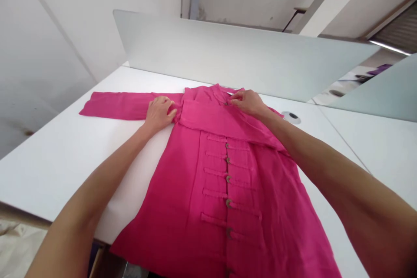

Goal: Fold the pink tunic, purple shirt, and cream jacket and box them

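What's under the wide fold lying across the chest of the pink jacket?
The wide fold covers the pink jacket beneath it, so any closures there cannot be seen. Just below it, fabric loop closures and round brown buttons show.

Both hands (203,108) flat, arms outstretched (286,147)

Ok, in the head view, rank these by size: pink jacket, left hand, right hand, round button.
Pink jacket, largest. Left hand and right hand look alike, so unranked. Round button, smallest.
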Demonstrator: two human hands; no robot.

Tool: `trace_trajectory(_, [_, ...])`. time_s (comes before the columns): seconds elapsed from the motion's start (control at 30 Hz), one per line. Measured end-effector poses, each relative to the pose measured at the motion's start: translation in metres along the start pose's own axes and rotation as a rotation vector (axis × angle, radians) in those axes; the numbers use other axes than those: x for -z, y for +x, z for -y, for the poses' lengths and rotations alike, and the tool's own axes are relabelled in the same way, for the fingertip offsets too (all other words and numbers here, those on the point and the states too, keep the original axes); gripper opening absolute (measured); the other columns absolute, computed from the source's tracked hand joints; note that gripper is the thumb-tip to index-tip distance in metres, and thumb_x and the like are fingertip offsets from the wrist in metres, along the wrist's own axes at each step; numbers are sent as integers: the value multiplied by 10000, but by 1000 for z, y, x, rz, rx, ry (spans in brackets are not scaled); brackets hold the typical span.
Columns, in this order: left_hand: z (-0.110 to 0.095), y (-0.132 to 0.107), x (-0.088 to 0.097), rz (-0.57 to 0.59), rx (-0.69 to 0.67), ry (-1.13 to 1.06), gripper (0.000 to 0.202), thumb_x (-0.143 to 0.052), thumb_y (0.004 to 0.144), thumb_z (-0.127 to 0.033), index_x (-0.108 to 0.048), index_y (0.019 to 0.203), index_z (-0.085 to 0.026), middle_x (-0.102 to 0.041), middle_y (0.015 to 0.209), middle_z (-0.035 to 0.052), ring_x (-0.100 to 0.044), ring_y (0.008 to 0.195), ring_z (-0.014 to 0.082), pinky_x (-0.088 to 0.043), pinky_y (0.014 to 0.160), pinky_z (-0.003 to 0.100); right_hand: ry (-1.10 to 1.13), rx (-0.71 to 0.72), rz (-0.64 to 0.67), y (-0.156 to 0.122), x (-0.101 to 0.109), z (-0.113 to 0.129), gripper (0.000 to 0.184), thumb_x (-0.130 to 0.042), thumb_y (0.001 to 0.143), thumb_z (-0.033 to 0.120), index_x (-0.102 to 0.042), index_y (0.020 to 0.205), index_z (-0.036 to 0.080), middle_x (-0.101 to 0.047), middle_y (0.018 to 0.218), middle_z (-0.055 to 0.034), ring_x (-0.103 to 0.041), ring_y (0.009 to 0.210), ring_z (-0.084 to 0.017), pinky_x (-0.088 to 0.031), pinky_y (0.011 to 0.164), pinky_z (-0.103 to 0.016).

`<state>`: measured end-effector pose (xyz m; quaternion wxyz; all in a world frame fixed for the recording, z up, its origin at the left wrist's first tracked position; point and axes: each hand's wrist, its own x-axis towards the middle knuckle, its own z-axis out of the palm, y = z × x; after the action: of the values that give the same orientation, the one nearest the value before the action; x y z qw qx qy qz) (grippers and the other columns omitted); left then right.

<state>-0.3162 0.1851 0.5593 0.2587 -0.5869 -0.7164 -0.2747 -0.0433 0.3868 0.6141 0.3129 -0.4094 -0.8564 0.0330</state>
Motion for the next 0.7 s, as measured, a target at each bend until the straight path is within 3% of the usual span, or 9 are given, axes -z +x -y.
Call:
trace_trajectory(0.2, [-1, -5, -5, -13, -63, -112, 316, -551, 996, -353, -738, 1228, -248, -712, 1243, 95, -626, 1233, 291, -438, 1133, 498, -131, -54, 47, 16, -16, 9, 239, -661, 946, 346, -812, 1002, 169, -770, 1003, -105, -701, 928, -268, -550, 860, -366])
trace_trajectory(0.5, [0, -4, -9, 87, -80, -23, 455, -446, 1022, -309, -697, 1401, -313, -639, 1399, 102, -553, 1347, 320, -423, 1128, 529, -181, -180, 82, 21, -19, 32, 335, -730, 922, 502, -729, 872, 170, -727, 944, -84, -673, 890, -260, -562, 865, -412])
trace_trajectory(0.57, [-1, -4, -9, 110, -77, -13, 475, -426, 1028, -306, -682, 1428, -317, -625, 1427, 102, -543, 1360, 321, -410, 1141, 534, -173, -190, 90, 21, -18, 35, 306, -730, 911, 464, -719, 842, 166, -716, 892, -78, -672, 860, -254, -569, 853, -409])
trace_trajectory(0.7, [-2, -4, -8, 137, -62, 0, 482, -407, 1037, -322, -678, 1435, -314, -605, 1464, 106, -522, 1384, 329, -397, 1154, 538, -135, -159, 76, 20, -18, 37, 88, -679, 837, 236, -741, 821, 176, -717, 822, -71, -680, 841, -256, -575, 813, -384])
